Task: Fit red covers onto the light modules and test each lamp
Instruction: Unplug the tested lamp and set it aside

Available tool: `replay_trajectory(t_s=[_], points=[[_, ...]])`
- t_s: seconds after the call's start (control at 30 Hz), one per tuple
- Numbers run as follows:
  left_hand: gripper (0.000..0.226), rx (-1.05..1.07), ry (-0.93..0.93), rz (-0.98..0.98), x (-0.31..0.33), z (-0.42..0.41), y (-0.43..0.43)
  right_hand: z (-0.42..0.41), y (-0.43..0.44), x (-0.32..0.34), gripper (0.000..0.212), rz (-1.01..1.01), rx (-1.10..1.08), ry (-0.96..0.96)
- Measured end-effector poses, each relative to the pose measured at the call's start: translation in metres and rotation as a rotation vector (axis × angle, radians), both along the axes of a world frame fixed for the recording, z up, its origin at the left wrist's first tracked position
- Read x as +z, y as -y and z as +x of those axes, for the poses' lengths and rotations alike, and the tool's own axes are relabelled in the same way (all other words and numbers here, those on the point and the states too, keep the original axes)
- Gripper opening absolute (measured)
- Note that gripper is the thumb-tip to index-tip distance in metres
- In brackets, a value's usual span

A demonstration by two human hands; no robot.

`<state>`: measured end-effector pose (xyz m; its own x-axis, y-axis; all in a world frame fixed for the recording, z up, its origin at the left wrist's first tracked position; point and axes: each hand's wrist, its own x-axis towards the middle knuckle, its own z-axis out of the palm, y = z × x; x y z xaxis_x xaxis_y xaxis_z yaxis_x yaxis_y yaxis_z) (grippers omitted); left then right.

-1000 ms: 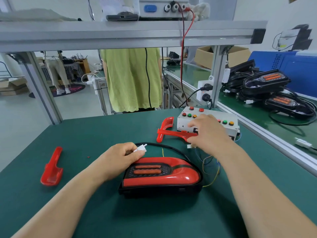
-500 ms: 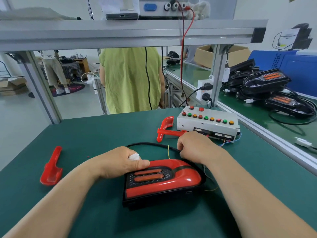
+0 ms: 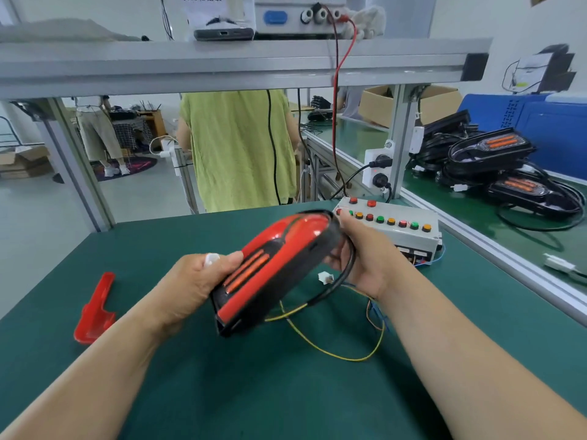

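A light module (image 3: 273, 268) with a black housing and a glossy red cover hangs tilted above the green bench, lifted between both hands. My left hand (image 3: 197, 284) grips its near end, with a small white piece pinched at the fingertips. My right hand (image 3: 359, 252) holds the far end together with the black cable (image 3: 336, 284), whose white connector (image 3: 324, 277) dangles free. A white test box (image 3: 397, 230) with coloured buttons stands just behind my right hand. One loose red cover (image 3: 95, 309) lies on the bench at the left.
Yellow and orange wires (image 3: 349, 347) trail on the green bench (image 3: 286, 392) under the module. Several black modules without red covers (image 3: 495, 154) are stacked on the neighbouring bench at the right. A person in a green shirt (image 3: 241, 147) stands beyond the bench's far edge. An aluminium shelf (image 3: 241, 65) spans overhead.
The module lay flat on the bench; now both hands have raised and tilted it. My right hand left the test box and took the module's far end and cable.
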<state>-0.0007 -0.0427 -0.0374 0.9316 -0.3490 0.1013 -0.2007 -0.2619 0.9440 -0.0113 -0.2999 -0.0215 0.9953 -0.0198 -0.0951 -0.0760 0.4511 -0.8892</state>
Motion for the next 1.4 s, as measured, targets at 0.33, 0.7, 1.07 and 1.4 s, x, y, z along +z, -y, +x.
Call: replay_trajectory(t_s=[0.33,0.7,1.07,1.4], points=[[0.071,0.428,0.019,-0.260,-0.015,0.017,0.013,-0.010,-0.049,-0.004,0.085,-0.143,-0.138,0.051],[0.050,0.626,0.255,0.018,-0.017,0.004,0.034,-0.016,-0.075,-0.012,0.076,-0.120,-0.003,0.192],[0.078,0.465,0.093,-0.250,-0.014,0.001,0.035,-0.011,-0.037,-0.012,0.048,0.059,0.153,-0.045],[0.038,0.763,-0.057,0.091,-0.010,0.026,-0.023,-0.018,-0.029,-0.008,0.033,-0.178,0.442,0.043]])
